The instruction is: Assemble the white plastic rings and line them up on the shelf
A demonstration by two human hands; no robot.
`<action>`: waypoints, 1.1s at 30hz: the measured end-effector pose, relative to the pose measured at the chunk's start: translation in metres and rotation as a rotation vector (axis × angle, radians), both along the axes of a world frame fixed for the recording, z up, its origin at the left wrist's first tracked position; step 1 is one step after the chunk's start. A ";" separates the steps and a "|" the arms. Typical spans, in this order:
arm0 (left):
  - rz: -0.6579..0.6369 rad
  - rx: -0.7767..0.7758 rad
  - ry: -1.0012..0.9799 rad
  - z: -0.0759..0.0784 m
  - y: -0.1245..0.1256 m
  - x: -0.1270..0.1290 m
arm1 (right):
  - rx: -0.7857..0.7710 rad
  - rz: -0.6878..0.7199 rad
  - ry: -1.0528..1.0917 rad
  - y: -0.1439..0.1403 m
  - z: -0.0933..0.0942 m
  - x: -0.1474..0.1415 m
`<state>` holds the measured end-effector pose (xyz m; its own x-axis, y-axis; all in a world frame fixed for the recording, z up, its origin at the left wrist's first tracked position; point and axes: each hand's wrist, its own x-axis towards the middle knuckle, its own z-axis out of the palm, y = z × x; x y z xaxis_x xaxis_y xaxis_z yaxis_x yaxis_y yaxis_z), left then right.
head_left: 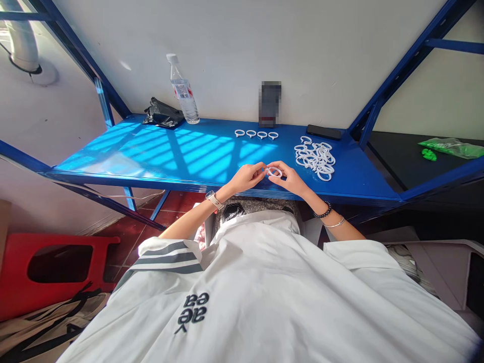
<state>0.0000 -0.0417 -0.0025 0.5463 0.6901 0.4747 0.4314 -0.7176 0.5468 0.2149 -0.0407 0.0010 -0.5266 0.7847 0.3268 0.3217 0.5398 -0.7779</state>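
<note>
A dark upright object leaning on the wall at the back of the blue shelf is blurred out, so what it is cannot be told. The white ring pinched between the left hand and the right hand is partly covered by fingertips; whether it is closed or split is too small to tell. The rings in the white pile overlap too much to count. The bottle's label is unreadable. A green bag is cut off by the right edge.
</note>
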 end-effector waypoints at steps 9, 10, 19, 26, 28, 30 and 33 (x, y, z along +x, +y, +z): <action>0.001 -0.001 0.011 0.003 -0.002 0.001 | 0.003 -0.010 -0.023 0.000 0.001 0.000; 0.004 -0.002 0.017 0.003 -0.002 0.001 | 0.004 -0.013 -0.031 0.000 0.001 0.000; 0.004 -0.014 0.035 0.005 -0.003 0.001 | 0.015 -0.024 -0.044 -0.001 0.001 0.000; -0.009 -0.018 0.036 0.004 -0.002 0.001 | 0.007 -0.023 -0.037 -0.002 0.003 -0.001; -0.013 -0.016 0.037 0.003 -0.001 0.001 | 0.001 -0.021 -0.031 -0.003 0.004 -0.001; -0.013 -0.018 0.031 0.001 0.000 0.001 | -0.006 -0.019 -0.019 -0.002 0.003 -0.001; -0.009 -0.024 0.020 0.000 0.000 0.000 | -0.015 -0.014 -0.001 -0.001 0.002 -0.001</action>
<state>0.0003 -0.0413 -0.0022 0.5619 0.6958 0.4474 0.4356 -0.7087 0.5550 0.2143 -0.0415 0.0029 -0.5156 0.7971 0.3142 0.3298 0.5231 -0.7859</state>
